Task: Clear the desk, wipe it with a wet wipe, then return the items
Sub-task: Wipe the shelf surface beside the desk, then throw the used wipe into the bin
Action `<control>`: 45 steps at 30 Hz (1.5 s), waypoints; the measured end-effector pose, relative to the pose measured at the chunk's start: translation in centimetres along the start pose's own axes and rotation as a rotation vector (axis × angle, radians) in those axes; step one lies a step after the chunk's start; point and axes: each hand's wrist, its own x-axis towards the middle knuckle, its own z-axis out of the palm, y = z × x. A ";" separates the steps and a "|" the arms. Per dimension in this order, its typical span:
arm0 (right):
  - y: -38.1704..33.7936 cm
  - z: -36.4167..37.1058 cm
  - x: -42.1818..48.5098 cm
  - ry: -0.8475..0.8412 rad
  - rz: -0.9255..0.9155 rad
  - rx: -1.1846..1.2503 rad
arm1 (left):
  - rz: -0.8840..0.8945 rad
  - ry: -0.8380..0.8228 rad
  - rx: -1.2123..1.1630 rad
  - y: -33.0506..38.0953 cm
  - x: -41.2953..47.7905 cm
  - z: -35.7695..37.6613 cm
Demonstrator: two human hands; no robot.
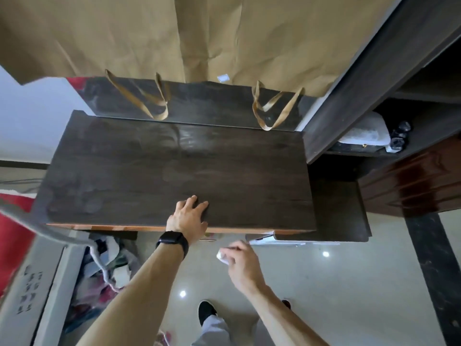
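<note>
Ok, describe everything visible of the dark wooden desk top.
The dark brown wood-grain desk top is a flat rectangular laminate-looking board with an orange-brown front edge and dull smears at its left. The left hand rests flat on its front edge; the right hand, pinching a white wipe, is clear of it.

Dark wooden desk (pixel 174 171) — streaked damp; crumpled white wet wipe (pixel 222 256) just off its front edge.

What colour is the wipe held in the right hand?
White: the wipe in the right hand, seen in the head view.
</note>
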 end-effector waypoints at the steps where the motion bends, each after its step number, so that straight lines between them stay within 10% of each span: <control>1: -0.3 -0.4 -0.6 0.022 0.035 0.027 | 0.000 -0.043 0.014 0.1 0.1 -0.9; 20: -3.3 -25.9 -10.0 0.634 0.057 0.368 | 0.406 0.053 0.015 17.3 -7.2 -11.2; 33: 15.7 -43.6 -31.9 1.224 0.366 0.206 | 1.020 0.070 0.311 56.5 -16.1 -6.2; 45: 33.2 -46.3 -58.0 1.586 0.994 0.135 | 1.635 -0.057 0.498 86.9 -35.7 13.2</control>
